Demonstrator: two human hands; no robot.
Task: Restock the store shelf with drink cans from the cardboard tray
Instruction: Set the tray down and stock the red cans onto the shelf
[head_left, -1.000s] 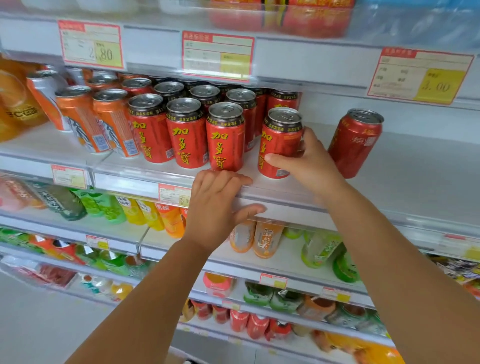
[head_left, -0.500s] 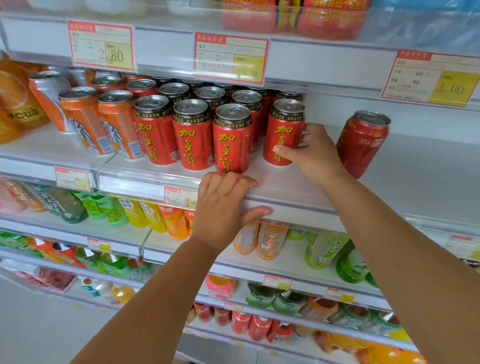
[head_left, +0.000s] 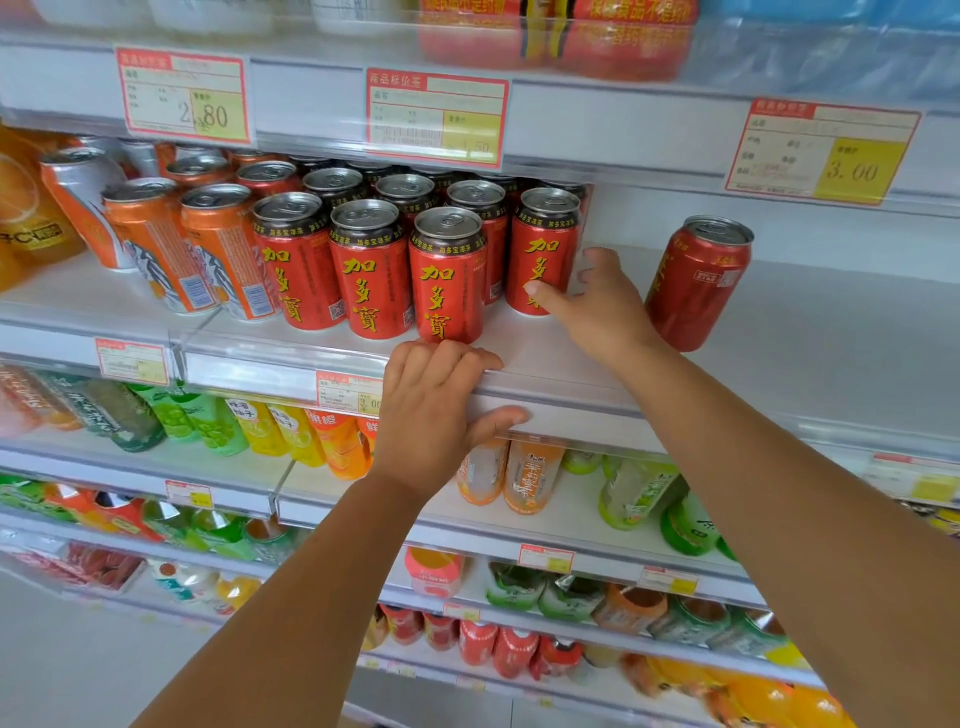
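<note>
Square up the red herbal-tea can, loosely cupped by the right hand, thumb in front, fingers curled beside. Set it flush at the right end of the row, just back from the shelf front edge. Brace with the left hand clasping that edge.

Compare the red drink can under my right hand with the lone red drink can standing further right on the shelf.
The right hand holds the grouped red drink can, thumb on its front; the lone red drink can is untouched. The grouped one stands against matching cans; the lone one stands apart. The grouped one shows big yellow characters; the lone one small print. Both are red, unopened, silver-topped.
</note>
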